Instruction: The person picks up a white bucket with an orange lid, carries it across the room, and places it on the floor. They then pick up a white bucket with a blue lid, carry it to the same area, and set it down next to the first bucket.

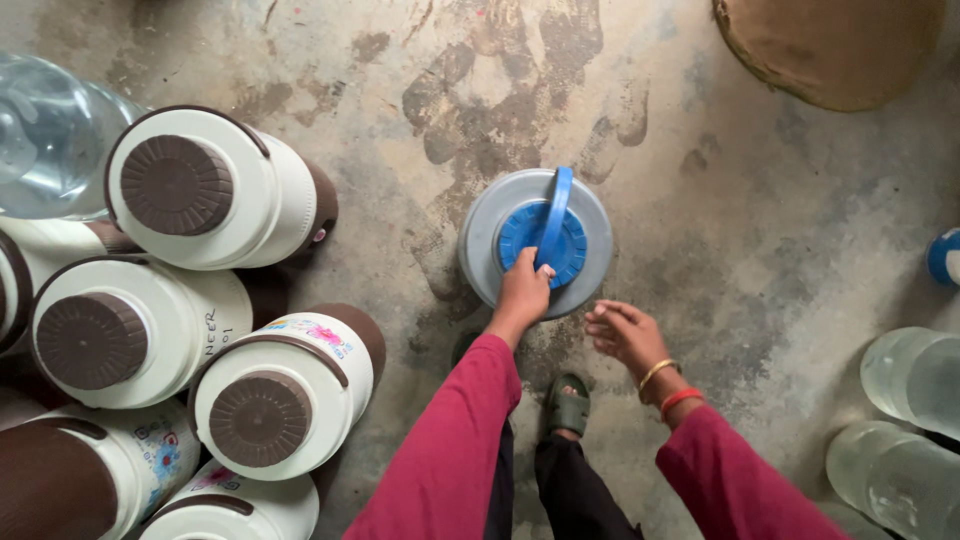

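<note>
seeing stained concrete floor, cream jugs with brown lids stacked left, clear bottles right

Crimson sleeves, wrist bangles, green sandal

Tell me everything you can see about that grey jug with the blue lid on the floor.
The grey jug stands upright on the stained concrete floor, seen from straight above. It looks like plastic, round, with a ribbed blue screw lid in the middle and a blue carry handle arching over it. The left hand grips the lid's near edge; the right hand hovers open beside the jug, seemingly not touching it. It stands apart from the other containers.
</note>
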